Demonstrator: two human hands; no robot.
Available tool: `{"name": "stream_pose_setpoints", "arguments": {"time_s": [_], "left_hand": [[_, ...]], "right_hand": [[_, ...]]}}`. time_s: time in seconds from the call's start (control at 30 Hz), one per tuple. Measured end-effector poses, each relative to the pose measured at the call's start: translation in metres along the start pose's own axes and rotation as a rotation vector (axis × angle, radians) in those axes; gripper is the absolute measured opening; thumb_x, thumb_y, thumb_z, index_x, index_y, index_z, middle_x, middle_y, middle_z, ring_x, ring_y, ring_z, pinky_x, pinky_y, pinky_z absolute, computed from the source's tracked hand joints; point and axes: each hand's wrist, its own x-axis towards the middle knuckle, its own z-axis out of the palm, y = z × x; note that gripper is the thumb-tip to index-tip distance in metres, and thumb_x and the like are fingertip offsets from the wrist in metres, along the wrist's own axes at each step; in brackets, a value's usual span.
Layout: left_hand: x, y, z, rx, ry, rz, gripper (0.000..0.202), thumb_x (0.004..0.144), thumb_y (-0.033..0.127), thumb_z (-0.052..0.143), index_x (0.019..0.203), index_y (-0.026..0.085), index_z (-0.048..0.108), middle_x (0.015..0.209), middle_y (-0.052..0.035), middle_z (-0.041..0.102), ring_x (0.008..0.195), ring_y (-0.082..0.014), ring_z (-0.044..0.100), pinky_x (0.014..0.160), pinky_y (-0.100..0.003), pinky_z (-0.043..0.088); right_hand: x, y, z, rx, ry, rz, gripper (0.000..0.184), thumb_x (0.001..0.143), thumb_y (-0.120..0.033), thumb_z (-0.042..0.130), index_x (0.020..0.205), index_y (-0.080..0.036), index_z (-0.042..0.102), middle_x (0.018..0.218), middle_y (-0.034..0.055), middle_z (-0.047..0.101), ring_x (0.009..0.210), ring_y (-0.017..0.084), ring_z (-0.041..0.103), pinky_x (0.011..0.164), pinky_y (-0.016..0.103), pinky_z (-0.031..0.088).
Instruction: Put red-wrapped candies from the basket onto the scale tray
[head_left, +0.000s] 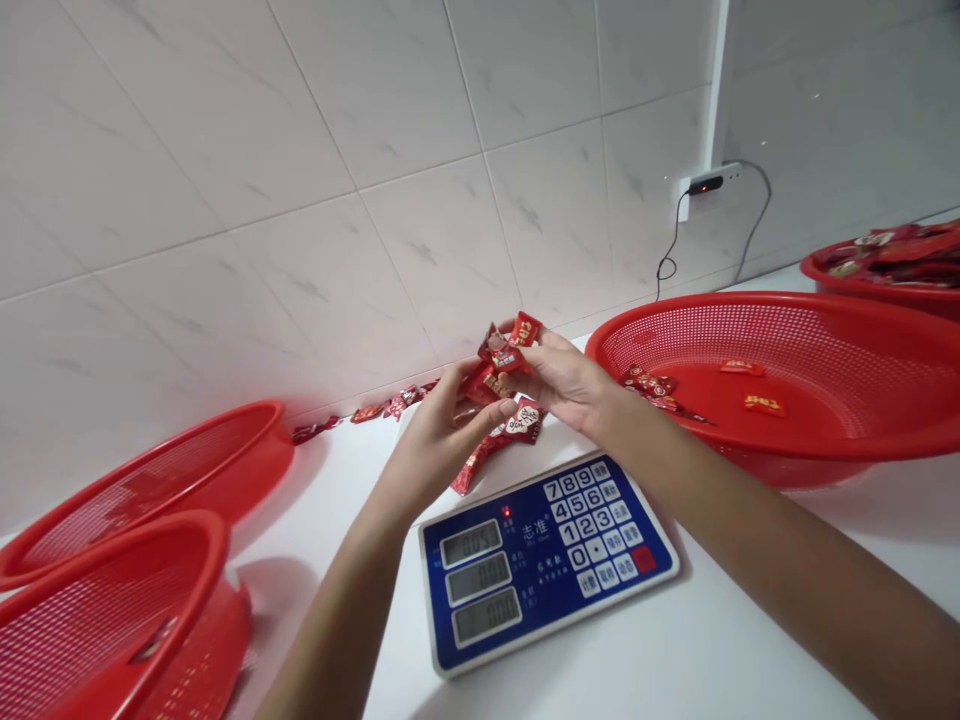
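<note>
Both hands are close together above the weighing pan of a digital scale (544,560). My left hand (442,435) curls around red wrapped candies (491,382), its thumb pointing right. My right hand (564,382) is closed on several small red candy packets (507,350) with gold lettering, which stick out between thumb and fingers. Just below the hands, more red packets (519,425) with white patches lie on the pan, partly hidden by the left thumb. The scale has a blue panel with three grey displays and white number keys.
A red perforated basket (780,440) at right holds a few candies; a fuller red basket (885,290) stands behind it. Two red baskets (255,430) are at left. Candy packets (367,412) line the tiled wall, near a power socket (709,190) with a cable.
</note>
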Motion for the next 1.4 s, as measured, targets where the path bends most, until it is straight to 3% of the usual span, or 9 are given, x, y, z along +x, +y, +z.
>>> {"name": "stream_pose_setpoints", "arguments": {"time_s": [0.13,0.3,0.47,0.6,0.73,0.87,0.97,1.17,1.4], "left_hand": [[0.002,-0.004,-0.002,0.067,0.113,0.021,0.029,0.085,0.038,0.063,0.107,0.020,0.058,0.097,-0.0057,0.068,0.089,-0.0207,0.065,0.076,-0.033,0.055],[0.002,-0.005,-0.015,0.156,0.268,0.075,0.015,0.083,0.032,0.065,0.091,0.021,0.061,0.090,-0.0020,0.068,0.083,-0.0172,0.066,0.074,-0.029,0.053],[0.007,-0.012,-0.012,0.214,0.380,0.098,0.015,0.086,0.031,0.061,0.097,0.021,0.059,0.090,-0.0029,0.069,0.084,-0.0189,0.067,0.076,-0.031,0.053],[0.010,-0.019,-0.015,0.302,0.282,0.074,0.026,0.096,0.036,0.041,0.112,0.020,0.054,0.106,-0.0089,0.069,0.100,-0.0224,0.065,0.088,-0.039,0.051],[0.003,-0.008,-0.017,0.272,0.205,0.126,0.035,0.096,0.047,0.044,0.117,0.022,0.055,0.124,-0.0098,0.063,0.119,-0.0237,0.057,0.098,-0.039,0.046],[-0.005,0.009,-0.005,0.376,0.221,0.339,0.033,0.088,0.037,0.065,0.118,0.025,0.056,0.116,-0.0061,0.063,0.108,-0.0218,0.061,0.092,-0.038,0.050],[-0.007,0.016,0.002,0.554,0.232,0.427,0.025,0.081,0.026,0.073,0.105,0.026,0.065,0.103,-0.0032,0.064,0.094,-0.0202,0.063,0.082,-0.037,0.051],[-0.006,0.018,-0.004,0.447,0.199,0.408,0.014,0.085,0.021,0.069,0.098,0.024,0.067,0.102,-0.0014,0.066,0.093,-0.0166,0.065,0.083,-0.033,0.055],[-0.008,0.015,-0.006,0.412,0.313,0.363,0.016,0.086,0.012,0.062,0.098,0.023,0.065,0.101,-0.0003,0.065,0.091,-0.0130,0.066,0.078,-0.025,0.059]], "right_hand": [[0.001,0.002,-0.001,-0.043,-0.016,0.023,0.021,0.076,0.000,0.064,0.084,-0.018,0.058,0.075,-0.0034,0.063,0.067,0.008,0.060,0.064,0.019,0.053],[0.009,-0.010,-0.011,0.016,0.070,-0.012,0.019,0.082,0.000,0.060,0.080,-0.018,0.055,0.072,-0.0037,0.061,0.067,0.006,0.059,0.059,0.014,0.051],[0.010,-0.014,-0.015,0.034,0.059,-0.043,0.021,0.081,0.002,0.061,0.080,-0.018,0.055,0.071,-0.0036,0.062,0.066,0.006,0.059,0.059,0.016,0.052],[0.010,-0.011,-0.014,-0.014,0.086,-0.033,0.019,0.081,0.000,0.062,0.080,-0.018,0.056,0.070,-0.0031,0.063,0.065,0.007,0.059,0.061,0.018,0.054],[0.009,-0.006,-0.010,-0.108,0.099,-0.026,0.018,0.082,-0.002,0.063,0.083,-0.019,0.055,0.073,-0.0027,0.063,0.064,0.008,0.060,0.061,0.019,0.053],[0.003,0.007,-0.004,-0.219,0.032,-0.057,0.018,0.082,-0.004,0.064,0.087,-0.018,0.054,0.078,-0.0015,0.063,0.067,0.009,0.062,0.060,0.021,0.052],[-0.002,0.015,0.000,-0.291,-0.084,-0.089,0.022,0.081,0.003,0.057,0.086,-0.018,0.055,0.073,-0.0029,0.060,0.065,0.008,0.060,0.057,0.019,0.049],[-0.003,0.003,0.000,-0.348,-0.152,-0.087,0.013,0.085,-0.009,0.065,0.083,-0.017,0.055,0.072,-0.0027,0.060,0.067,0.008,0.061,0.059,0.018,0.052],[-0.002,-0.016,0.001,-0.500,-0.245,-0.170,0.009,0.087,-0.009,0.062,0.086,-0.016,0.057,0.077,-0.0015,0.064,0.072,0.010,0.066,0.072,0.024,0.059]]}}
